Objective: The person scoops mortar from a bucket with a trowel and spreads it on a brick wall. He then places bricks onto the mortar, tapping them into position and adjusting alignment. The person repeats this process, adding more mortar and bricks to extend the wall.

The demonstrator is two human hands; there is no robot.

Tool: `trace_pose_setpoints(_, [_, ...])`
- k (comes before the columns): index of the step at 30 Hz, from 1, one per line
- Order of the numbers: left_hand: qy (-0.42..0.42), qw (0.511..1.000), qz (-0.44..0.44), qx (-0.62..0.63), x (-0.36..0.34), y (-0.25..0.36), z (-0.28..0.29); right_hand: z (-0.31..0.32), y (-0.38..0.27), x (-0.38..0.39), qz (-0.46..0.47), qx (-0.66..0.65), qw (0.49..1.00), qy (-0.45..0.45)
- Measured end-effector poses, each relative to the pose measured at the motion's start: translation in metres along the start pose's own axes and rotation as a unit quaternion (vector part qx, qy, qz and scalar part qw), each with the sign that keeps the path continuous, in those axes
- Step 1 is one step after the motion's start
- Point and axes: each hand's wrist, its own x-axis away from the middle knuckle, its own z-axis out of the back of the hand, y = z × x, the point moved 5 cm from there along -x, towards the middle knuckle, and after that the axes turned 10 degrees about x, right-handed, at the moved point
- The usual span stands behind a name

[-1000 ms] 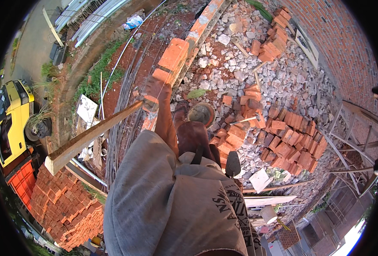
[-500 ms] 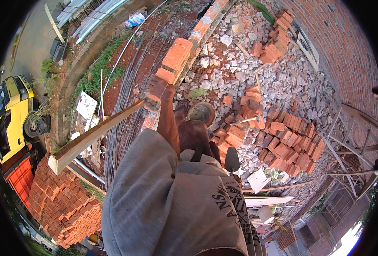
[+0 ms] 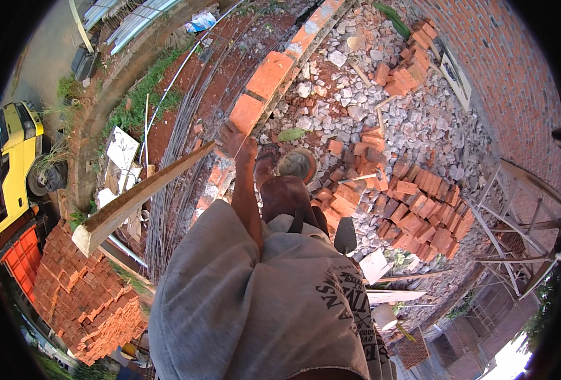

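Note:
My left hand (image 3: 235, 140) has its fingers curled over the near end of an orange brick (image 3: 247, 114) on a low, narrow brick wall (image 3: 309, 31). Another orange brick (image 3: 270, 73) lies just beyond it on the same wall, a dark joint between the two. A thin string runs across beside my hand. On my right, the grey blade of a trowel (image 3: 345, 235) sticks out past my shirt, pointing away from me. The shirt hides its handle, and my right hand does not show.
A long timber (image 3: 147, 193) slants from the left up to the wall by my hand. Right of the wall lie rubble (image 3: 413, 120) and brick heaps (image 3: 423, 209). Steel rods (image 3: 173, 183) lie on the left, near stacked bricks (image 3: 84, 291) and a yellow truck (image 3: 14, 164).
My left hand has slid back toward the near end of the brick, so more of the brick's top shows. The view has shifted slightly. The trowel stays at my right side.

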Motion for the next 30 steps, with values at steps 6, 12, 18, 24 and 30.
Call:
trace_pose_setpoints(6, [-0.03,0.999,0.012,0.043,-0.004,-0.006,-0.013,0.001,-0.008,0.003,0.015,0.01,1.0,0.005])
trace_pose_setpoints(12, [-0.036,0.999,-0.003,0.016,0.003,0.009,-0.01,-0.01,-0.002,-0.007,0.039,0.02,0.999,0.007])
trace_pose_setpoints(18, [-0.137,0.967,-0.213,-0.022,0.069,0.083,-0.017,-0.017,-0.017,-0.009,0.093,0.014,0.995,0.017])
trace_pose_setpoints(24, [-0.48,0.826,-0.294,0.026,0.134,0.056,-0.072,-0.015,-0.051,0.009,0.05,0.032,0.998,-0.004])
trace_pose_setpoints(30, [-0.497,0.8,-0.331,-0.053,0.126,-0.009,-0.075,-0.028,-0.099,-0.011,0.071,0.073,0.994,-0.035])
